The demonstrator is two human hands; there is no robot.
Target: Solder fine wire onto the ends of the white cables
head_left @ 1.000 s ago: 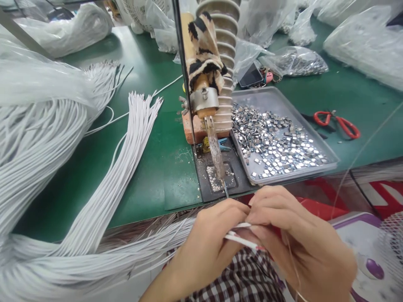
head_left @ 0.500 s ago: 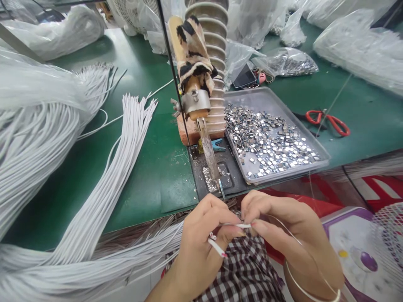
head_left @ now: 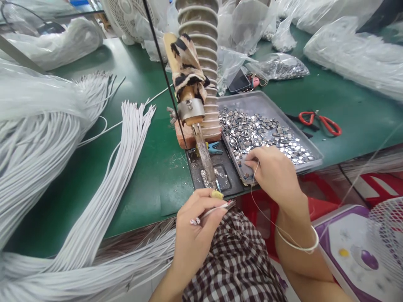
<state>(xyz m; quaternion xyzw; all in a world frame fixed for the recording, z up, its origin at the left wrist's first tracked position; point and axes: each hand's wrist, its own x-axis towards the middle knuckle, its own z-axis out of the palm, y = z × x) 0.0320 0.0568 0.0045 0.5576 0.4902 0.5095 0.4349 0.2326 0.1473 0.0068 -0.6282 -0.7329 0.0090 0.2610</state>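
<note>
In the head view my left hand [head_left: 195,226] pinches a white cable [head_left: 214,207], its bared reddish end pointing right. More white cable ends show between the fingers, and a yellow covering sits on one fingertip. Just beyond stands a soldering iron [head_left: 204,157], clamped tip-down, its handle wrapped in stained cloth. My right hand [head_left: 273,174] reaches into the near left corner of a clear tray [head_left: 305,167], thumb and finger closed near small metal connectors [head_left: 258,126]. A thin silvery wire [head_left: 254,197] runs from those fingers to a pale coil around the wrist. Whether they also grip a connector cannot be made out.
A bundle of white cables [head_left: 126,155] lies on the green table [head_left: 166,180] at left. Red-handled pliers [head_left: 329,123] rest right of the tray. A ribbed hose [head_left: 203,63] rises behind the iron. A white and purple fan [head_left: 352,247] stands at lower right.
My right hand has left the cable beside my left hand and moved up into the tray's corner. The left hand has shifted slightly, turning the cable end toward the iron's tip.
</note>
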